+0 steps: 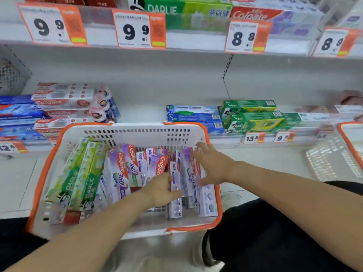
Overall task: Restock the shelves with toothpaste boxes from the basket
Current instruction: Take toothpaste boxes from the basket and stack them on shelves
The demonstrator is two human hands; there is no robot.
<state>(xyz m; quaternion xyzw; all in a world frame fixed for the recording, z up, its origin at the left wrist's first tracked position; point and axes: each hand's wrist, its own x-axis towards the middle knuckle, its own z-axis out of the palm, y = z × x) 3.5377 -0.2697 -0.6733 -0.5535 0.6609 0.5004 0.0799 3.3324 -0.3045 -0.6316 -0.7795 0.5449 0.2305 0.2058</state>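
Two bare forearms reach forward from the bottom edge into a white plastic basket (137, 132) with an orange rim, which sits on the floor in front of the shelving. The left hand (162, 190) lies low among the purple-and-white Colgate 360 boxes (125, 169), its fingers curled against the lower end of one upright box near the basket's middle; whether it truly grips that box or only touches it cannot be told, since the fingertips are blurred. The right hand (211, 163) is released, fingers spread and fairly straight, resting on the tops of the purple boxes at the basket's right side, close to the right rim. At the basket's left side lie two green Darlie boxes (84, 179), slanted lengthwise, just beside the Colgate ones.

Beyond the basket, the lower shelf (145, 112) carries red-and-white Colgate cartons (62, 99) and blue cartons (19, 112) on the left, a bare stretch behind the basket, then blue-and-white boxes (194, 116) and green Darlie packs (251, 116) on the right. A second orange-rimmed basket (349, 142) shows, blurred, at the far right. Small price tags (253, 138) line the shelf edge.

Higher up, the upper shelf edge holds large orange-and-white price cards (137, 29) reading 9.9 and 8.8, with Darlie and Colgate cartons (253, 13) above them.
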